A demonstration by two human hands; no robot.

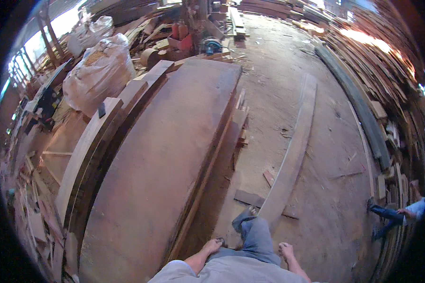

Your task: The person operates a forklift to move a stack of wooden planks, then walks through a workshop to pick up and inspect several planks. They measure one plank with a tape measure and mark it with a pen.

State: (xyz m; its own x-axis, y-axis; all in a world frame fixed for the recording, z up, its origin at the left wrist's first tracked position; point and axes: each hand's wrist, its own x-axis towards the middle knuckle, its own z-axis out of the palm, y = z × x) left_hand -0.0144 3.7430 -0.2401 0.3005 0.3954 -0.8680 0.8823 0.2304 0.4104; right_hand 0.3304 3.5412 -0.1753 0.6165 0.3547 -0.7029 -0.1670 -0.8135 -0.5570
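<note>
My left hand [211,246] hangs beside my left hip with its fingers closed round a small dark object [222,241]. The kind of that object is too small to tell. On the other side of my legs, my right hand [284,249] is curled into a loose fist, and nothing shows in it. A wide, thick wooden slab [160,141] lies raised to the left of me, nearest my left hand. In front of my feet a long plank [290,151] stretches away along the dusty floor. Neither hand touches the slab or the plank.
Short wood offcuts [249,198] lie by my foot. Thick beams [87,148] run along the slab's left side, with a white sack [99,75] beyond. A blue power tool [212,46] sits past the slab. Stacked boards [363,66] line the right, where another person [406,214] is.
</note>
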